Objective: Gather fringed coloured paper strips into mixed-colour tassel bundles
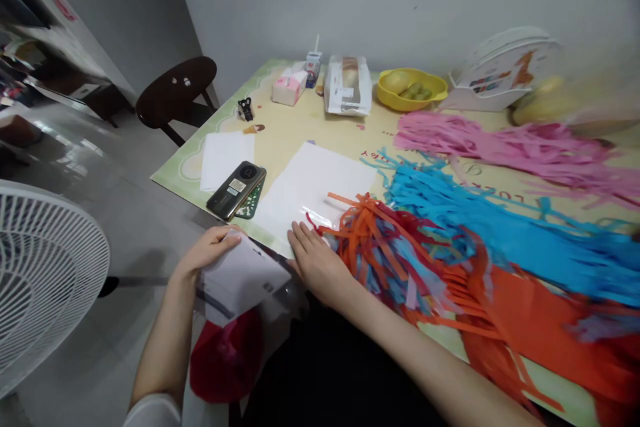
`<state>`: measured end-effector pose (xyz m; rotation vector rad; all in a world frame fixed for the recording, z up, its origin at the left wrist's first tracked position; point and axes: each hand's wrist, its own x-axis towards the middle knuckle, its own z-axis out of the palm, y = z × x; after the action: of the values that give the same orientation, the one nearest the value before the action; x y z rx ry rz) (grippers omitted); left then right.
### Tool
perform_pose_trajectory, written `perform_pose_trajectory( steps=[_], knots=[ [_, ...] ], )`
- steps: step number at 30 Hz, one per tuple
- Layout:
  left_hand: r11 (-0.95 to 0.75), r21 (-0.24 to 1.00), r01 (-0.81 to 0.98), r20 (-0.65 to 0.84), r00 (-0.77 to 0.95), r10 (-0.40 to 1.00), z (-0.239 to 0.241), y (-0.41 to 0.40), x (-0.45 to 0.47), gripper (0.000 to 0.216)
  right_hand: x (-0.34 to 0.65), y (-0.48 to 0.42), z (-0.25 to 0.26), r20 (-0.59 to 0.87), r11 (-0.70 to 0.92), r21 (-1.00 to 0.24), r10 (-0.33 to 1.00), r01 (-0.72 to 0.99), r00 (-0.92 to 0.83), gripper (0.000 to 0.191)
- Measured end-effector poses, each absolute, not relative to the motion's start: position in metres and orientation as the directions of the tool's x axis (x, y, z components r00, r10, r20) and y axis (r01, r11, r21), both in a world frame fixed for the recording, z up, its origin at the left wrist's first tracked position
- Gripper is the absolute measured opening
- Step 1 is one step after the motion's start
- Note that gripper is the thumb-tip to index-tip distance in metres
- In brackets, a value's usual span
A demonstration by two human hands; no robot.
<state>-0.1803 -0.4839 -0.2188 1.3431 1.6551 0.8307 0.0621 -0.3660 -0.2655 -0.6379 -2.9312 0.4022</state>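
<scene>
My left hand (214, 248) is closed on the upper left edge of a flat whitish packet (240, 277), thumb on top. The packet hangs tilted just off the table's near edge, with a small dark hole near its top and a small dark mark at one corner. My right hand (323, 267) lies with fingers stretched out at the table edge, beside a white sheet of paper (315, 180) with something shiny and clear on it. Close to its fingertips is a bunch of orange, red and blue strips (375, 240). What lies under the right palm is hidden.
Blue fringed paper (465, 213), pink strips (480, 140) and orange paper (540, 313) spread rightward. A phone (235, 190) lies left. Behind are tissues (289, 85), a bread bag (347, 90) and a yellow bowl (387, 97). A fan (45, 280) and stool (175, 90) stand left.
</scene>
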Motion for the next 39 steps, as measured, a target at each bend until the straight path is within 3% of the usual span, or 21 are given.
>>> perform_pose_trajectory(
  steps=[4,7,10,13,19,23,26,31,34,39],
  knots=[
    [-0.015,0.904,0.427,-0.091,0.228,0.969,-0.210,-0.478,-0.146,0.035,0.092,-0.371,-0.260,0.099,0.892,-0.368,0.317,0.261,-0.943,0.043],
    [-0.138,0.835,0.533,-0.028,0.292,0.956,-0.217,-0.463,-0.113,0.030,0.112,-0.354,-0.252,0.105,0.841,-0.480,0.338,0.250,-0.935,0.041],
    [-0.123,0.755,0.644,-0.090,0.288,0.953,-0.226,-0.451,-0.097,0.033,0.129,-0.327,-0.253,0.073,0.777,-0.490,0.489,0.395,-0.869,0.044],
    [-0.098,0.748,0.656,-0.125,0.286,0.950,-0.231,-0.449,-0.099,0.032,0.143,-0.304,-0.265,0.057,0.755,-0.448,0.558,0.478,-0.828,0.045],
    [-0.056,0.772,0.633,-0.142,0.258,0.956,-0.232,-0.459,-0.110,0.027,0.144,-0.305,-0.265,0.126,0.774,-0.339,0.601,0.535,-0.789,0.041],
    [-0.068,0.766,0.639,-0.130,0.258,0.957,-0.233,-0.461,-0.109,0.031,0.121,-0.332,-0.239,0.154,0.840,-0.251,0.526,0.482,-0.836,0.033],
    [-0.062,0.771,0.634,-0.131,0.254,0.958,-0.232,-0.461,-0.107,0.032,0.091,-0.334,-0.231,0.159,0.835,-0.335,0.507,0.437,-0.847,0.033],
    [-0.049,0.786,0.617,-0.117,0.226,0.967,-0.231,-0.461,-0.107,0.036,0.040,-0.289,-0.248,0.152,0.660,-0.530,0.693,0.533,-0.705,0.041],
    [-0.034,0.779,0.626,-0.134,0.219,0.967,-0.232,-0.462,-0.108,0.046,0.027,-0.270,-0.258,0.177,0.652,-0.530,0.711,0.543,-0.680,0.044],
    [-0.005,0.793,0.609,-0.136,0.185,0.973,-0.231,-0.464,-0.108,0.045,0.024,-0.272,-0.261,0.195,0.715,-0.464,0.658,0.523,-0.727,0.041]
  ],
)
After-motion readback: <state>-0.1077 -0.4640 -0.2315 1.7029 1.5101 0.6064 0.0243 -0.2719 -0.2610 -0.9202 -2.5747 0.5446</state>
